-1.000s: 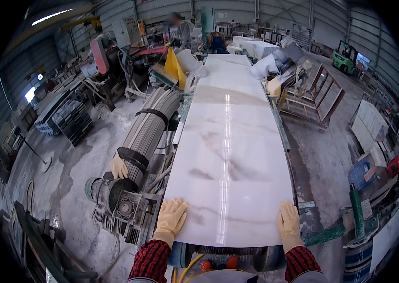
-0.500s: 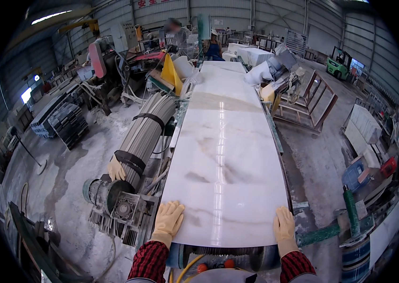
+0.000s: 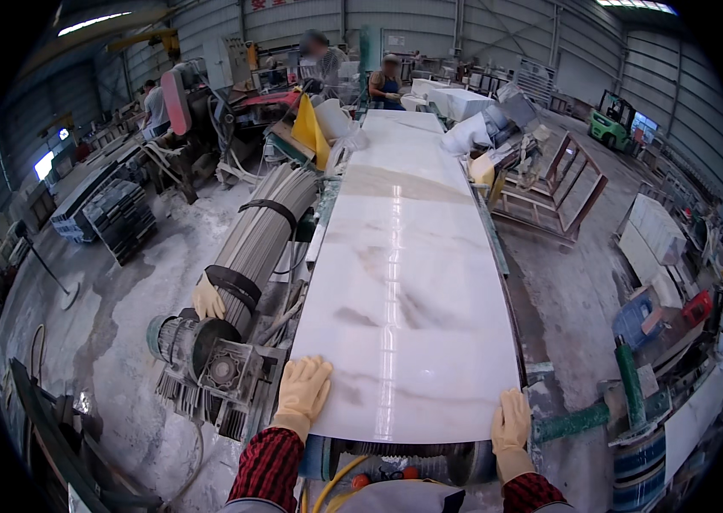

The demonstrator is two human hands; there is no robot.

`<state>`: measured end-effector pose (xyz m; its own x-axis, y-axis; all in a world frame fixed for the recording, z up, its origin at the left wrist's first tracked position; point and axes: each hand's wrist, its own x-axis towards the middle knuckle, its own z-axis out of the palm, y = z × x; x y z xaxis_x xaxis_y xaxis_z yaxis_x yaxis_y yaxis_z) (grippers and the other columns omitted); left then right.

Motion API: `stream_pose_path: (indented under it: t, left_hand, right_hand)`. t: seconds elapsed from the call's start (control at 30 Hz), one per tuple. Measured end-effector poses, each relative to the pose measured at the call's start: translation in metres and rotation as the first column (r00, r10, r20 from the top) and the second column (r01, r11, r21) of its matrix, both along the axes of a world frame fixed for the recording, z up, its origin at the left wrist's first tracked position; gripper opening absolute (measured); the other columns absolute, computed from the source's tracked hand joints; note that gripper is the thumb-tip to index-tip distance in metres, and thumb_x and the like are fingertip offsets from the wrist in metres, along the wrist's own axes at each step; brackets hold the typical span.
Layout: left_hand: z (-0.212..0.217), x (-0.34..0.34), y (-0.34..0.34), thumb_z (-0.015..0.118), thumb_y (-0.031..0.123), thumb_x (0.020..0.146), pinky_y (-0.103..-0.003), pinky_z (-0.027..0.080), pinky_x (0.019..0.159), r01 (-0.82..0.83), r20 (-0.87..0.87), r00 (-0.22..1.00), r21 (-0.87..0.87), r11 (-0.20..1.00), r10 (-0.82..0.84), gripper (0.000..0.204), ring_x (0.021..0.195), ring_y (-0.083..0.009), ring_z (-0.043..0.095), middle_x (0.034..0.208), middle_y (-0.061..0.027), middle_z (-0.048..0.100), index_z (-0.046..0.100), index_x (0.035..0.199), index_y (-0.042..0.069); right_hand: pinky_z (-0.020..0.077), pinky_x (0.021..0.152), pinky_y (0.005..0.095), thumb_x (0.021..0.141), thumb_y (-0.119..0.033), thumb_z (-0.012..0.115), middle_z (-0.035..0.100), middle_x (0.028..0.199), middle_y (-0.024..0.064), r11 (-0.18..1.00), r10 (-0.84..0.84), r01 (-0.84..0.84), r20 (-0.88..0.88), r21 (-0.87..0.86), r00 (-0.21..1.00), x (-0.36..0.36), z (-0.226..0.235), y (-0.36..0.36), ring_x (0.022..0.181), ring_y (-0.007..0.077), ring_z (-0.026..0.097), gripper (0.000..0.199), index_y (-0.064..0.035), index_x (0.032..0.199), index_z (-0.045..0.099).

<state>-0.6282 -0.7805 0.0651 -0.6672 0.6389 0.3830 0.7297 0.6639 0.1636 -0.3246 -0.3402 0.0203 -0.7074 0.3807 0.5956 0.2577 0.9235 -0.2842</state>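
A long white polished stone slab [image 3: 404, 368] with grey-brown veins runs away from me on a roller bed. At its near left corner my left hand [image 3: 303, 395], in a cream rubber glove, lies with outstretched fingers on the top surface and edge. My right hand [image 3: 512, 432], gloved alike, rests against the near right edge, its fingers straight and pointing forward. Neither hand is closed around anything. Beneath the slab's near end, part of a dark ribbed roller [image 3: 395, 449] shows.
To the left stand a motor with gearbox [image 3: 207, 355] and a strapped bundle of grey strips [image 3: 267, 227] with a loose glove [image 3: 207, 299] on it. A green pipe [image 3: 575, 421] lies right. Beyond are a brown metal frame [image 3: 549, 192], a forklift [image 3: 611, 120] and a person [image 3: 385, 84].
The view has shifted slightly. Both hands stay at the slab's near corners, the right a little lower along its edge. The person at the far end has changed posture.
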Motion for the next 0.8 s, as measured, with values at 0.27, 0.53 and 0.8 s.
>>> stream_pose_path:
  t: [0.27, 0.53, 0.8]
  left_hand:
    - [-0.012, -0.022, 0.011, 0.080, 0.027, 0.105, -0.062, 0.048, 0.120, -0.183, -0.104, 0.977, 0.012, 0.983, 0.183, 0.042, 0.146, -0.0348, 0.061, 0.156, -0.0083, 0.071, 0.072, 0.145, 0.017]
    - [-0.019, -0.042, 0.014, 0.081, 0.023, 0.103, -0.055, 0.054, 0.114, -0.147, -0.093, 0.983, 0.097, 0.984, 0.156, 0.042, 0.144, -0.0377, 0.062, 0.152, -0.0113, 0.070, 0.071, 0.142, 0.014]
    - [-0.019, -0.044, 0.012, 0.081, 0.021, 0.102, -0.057, 0.056, 0.109, -0.096, -0.105, 0.988, 0.164, 0.982, 0.114, 0.041, 0.140, -0.0405, 0.065, 0.147, -0.0139, 0.072, 0.073, 0.142, 0.013]
  right_hand:
    - [0.0546, 0.108, 0.0604, 0.103, -0.008, 0.068, 0.077, 0.136, 0.0249, 1.000, -0.025, 0.025, 0.001, 0.018, 1.000, 0.001, 0.007, -0.009, 0.127, 0.0495, 0.069, 0.029, -0.0017, 0.130, 0.074]
    - [0.0557, 0.115, 0.0622, 0.105, -0.009, 0.068, 0.078, 0.142, 0.0260, 0.997, -0.075, 0.076, 0.036, -0.007, 0.997, 0.006, 0.012, -0.020, 0.130, 0.0522, 0.071, 0.031, -0.0033, 0.134, 0.078]
    - [0.0526, 0.105, 0.0598, 0.103, -0.007, 0.066, 0.075, 0.131, 0.0243, 0.997, -0.045, 0.046, -0.013, 0.069, 0.999, 0.004, 0.020, -0.025, 0.122, 0.0482, 0.068, 0.025, -0.0010, 0.127, 0.073]
